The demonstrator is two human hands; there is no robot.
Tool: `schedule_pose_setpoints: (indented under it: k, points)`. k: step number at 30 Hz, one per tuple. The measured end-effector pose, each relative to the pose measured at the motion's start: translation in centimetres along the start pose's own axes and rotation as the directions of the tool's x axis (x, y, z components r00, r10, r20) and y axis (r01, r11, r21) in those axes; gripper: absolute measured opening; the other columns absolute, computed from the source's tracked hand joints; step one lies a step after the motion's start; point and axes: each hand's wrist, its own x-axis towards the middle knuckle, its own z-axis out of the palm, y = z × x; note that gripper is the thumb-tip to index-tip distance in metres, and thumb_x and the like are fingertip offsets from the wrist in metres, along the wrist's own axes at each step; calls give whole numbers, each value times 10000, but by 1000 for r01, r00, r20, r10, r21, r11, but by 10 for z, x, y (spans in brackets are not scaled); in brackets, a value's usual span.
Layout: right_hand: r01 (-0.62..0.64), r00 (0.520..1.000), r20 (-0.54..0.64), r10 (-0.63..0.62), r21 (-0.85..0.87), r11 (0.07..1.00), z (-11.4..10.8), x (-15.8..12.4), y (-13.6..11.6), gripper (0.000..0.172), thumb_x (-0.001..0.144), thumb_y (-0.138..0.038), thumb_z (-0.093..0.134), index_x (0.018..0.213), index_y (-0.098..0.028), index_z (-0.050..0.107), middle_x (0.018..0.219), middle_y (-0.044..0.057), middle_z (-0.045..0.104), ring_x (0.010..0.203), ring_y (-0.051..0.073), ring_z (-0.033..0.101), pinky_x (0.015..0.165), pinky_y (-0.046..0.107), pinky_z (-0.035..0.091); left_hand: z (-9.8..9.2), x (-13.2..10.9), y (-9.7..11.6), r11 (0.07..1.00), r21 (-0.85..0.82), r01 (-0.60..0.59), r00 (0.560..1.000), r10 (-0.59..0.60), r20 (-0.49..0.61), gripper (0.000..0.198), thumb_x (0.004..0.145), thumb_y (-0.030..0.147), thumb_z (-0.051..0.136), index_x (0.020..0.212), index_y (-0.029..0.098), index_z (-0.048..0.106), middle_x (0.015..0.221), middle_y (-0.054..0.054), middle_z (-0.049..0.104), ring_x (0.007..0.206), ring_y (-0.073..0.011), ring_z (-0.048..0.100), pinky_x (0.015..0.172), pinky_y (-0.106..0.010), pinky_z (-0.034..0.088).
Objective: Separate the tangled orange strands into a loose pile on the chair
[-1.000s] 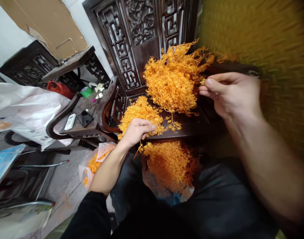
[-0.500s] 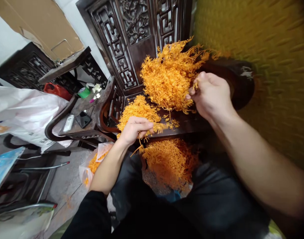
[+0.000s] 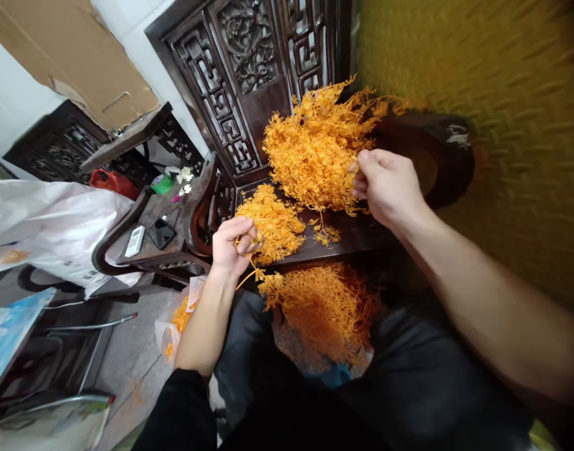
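Observation:
A large tangled clump of orange branching strands (image 3: 315, 150) stands on the dark carved wooden chair seat (image 3: 353, 232). My right hand (image 3: 388, 185) pinches strands at the clump's right edge. A smaller orange pile (image 3: 271, 219) lies on the seat to the left. My left hand (image 3: 233, 241) is closed on a thin sprig from that pile, its stem hanging below the fingers. A third heap of orange strands (image 3: 322, 307) sits lower, between my knees.
A side table (image 3: 174, 213) to the left holds a phone (image 3: 161, 233), a remote (image 3: 135, 240) and small white flowers. White plastic bags (image 3: 52, 219) lie far left. A small bag with orange bits (image 3: 177, 316) sits on the floor. A yellow patterned surface (image 3: 503, 94) fills the right.
My left hand has drawn back left from the small pile with a sprig. My right hand has moved left into the edge of the large clump and closed on it.

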Motion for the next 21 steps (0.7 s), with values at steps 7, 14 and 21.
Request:
schedule_pose_setpoints:
  k: [7, 14, 21]
  points:
    - [-151, 895, 430, 116, 48, 987, 35, -35, -2, 259, 962, -358, 592, 1147, -186, 650, 784, 9, 612, 553, 107, 447, 508, 264, 334, 8, 7, -13, 999, -44, 2, 999, 0, 37, 274, 791, 362, 791, 683, 121, 718, 368, 46, 409, 341, -49, 314, 443, -200, 288]
    - [316, 939, 272, -210, -442, 840, 32, -27, 0, 291, 950, -301, 625, 702, -187, 526, 613, -10, 511, 596, 122, 434, 615, 299, 314, 5, 3, -3, 989, -82, -123, 992, 122, -21, 281, 800, 305, 762, 603, 142, 647, 335, 78, 319, 309, -35, 231, 407, -194, 256]
    - [41, 887, 460, 42, -169, 985, 37, -35, 3, 303, 996, -281, 496, 1212, -173, 679, 814, 18, 680, 574, 120, 503, 575, 280, 375, 10, 6, -9, 988, -131, -82, 997, 83, 2, 231, 855, 327, 732, 718, 143, 705, 421, 45, 466, 338, -60, 354, 403, -205, 307]
